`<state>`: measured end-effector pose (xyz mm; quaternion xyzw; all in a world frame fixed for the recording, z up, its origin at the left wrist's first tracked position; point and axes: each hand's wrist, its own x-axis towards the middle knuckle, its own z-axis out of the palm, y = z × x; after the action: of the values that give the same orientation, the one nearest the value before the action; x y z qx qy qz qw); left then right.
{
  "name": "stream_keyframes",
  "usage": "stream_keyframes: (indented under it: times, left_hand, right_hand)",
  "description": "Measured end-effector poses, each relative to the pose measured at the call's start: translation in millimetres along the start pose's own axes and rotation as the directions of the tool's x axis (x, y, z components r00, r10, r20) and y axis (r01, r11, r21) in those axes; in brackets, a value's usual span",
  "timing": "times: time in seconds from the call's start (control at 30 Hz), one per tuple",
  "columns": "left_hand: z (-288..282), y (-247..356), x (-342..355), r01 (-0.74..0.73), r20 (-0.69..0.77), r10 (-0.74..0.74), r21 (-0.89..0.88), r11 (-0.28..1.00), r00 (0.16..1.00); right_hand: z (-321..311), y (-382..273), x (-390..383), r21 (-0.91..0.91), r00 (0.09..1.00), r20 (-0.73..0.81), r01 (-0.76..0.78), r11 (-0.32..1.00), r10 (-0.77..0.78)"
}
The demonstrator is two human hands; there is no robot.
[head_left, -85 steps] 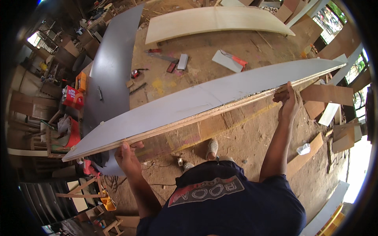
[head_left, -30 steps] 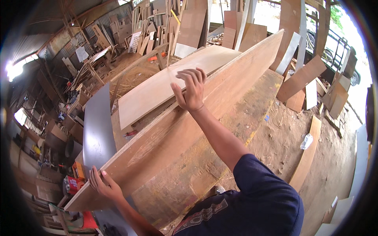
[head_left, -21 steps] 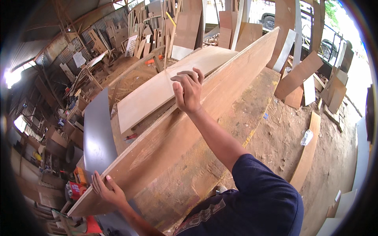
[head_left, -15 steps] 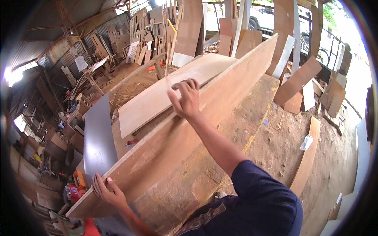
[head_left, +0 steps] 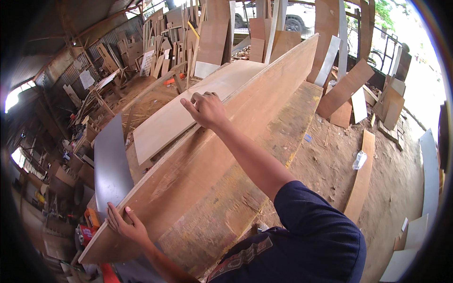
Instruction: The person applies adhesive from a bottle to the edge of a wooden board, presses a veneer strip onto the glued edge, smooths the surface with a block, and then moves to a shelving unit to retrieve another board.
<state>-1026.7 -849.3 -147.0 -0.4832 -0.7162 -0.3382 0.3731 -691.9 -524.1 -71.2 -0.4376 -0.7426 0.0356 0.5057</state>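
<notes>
A long plywood board (head_left: pixel 188 177) stands tilted on its long edge across the worktable, its narrow upper edge running from lower left to upper right. At its near left end, my left hand (head_left: pixel 126 227) holds the board, palm against the near face and fingertips over the upper edge. My right hand (head_left: pixel 206 111) is at the middle of that edge, fingers curled in and thumb stretched out to the left. What the curled fingers hold, if anything, is hidden. Behind the upright board lies a pale flat panel (head_left: pixel 174 115).
The stained worktable (head_left: pixel 264 165) has a yellow-marked edge. A grey sheet (head_left: pixel 112 162) stands at the left, near an orange tool (head_left: pixel 92 218). Wood offcuts (head_left: pixel 347 87) lean at the back right. A plank (head_left: pixel 362 177) with a clear plastic bottle (head_left: pixel 359 160) lies on the dirt floor.
My right hand has come down closer to the board's upper edge, its fingers more curled. My left hand stays at the board's left end. The whole view has shifted slightly.
</notes>
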Motion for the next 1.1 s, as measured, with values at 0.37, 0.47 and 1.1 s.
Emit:
stream_keyframes:
  times: [0.37, 0.47, 1.1]
  left_hand:
    - [2, -9, -4, -0.029, -0.022, 0.029, -0.003, 1.000, 0.999]
    - [-1, -9, -5, -0.029, -0.019, 0.029, 0.003, 1.000, 0.999]
    - [0, -8, 0, -0.023, -0.031, 0.022, -0.013, 1.000, 0.999]
  right_hand:
    - [-1, -2, -2, 0.038, 0.998, -0.023, -0.058, 0.998, 0.059]
    - [-1, -6, -3, 0.052, 0.997, -0.015, -0.080, 0.995, 0.081]
    - [-3, -2, 3, 0.195, 0.994, 0.055, -0.102, 0.975, 0.093]
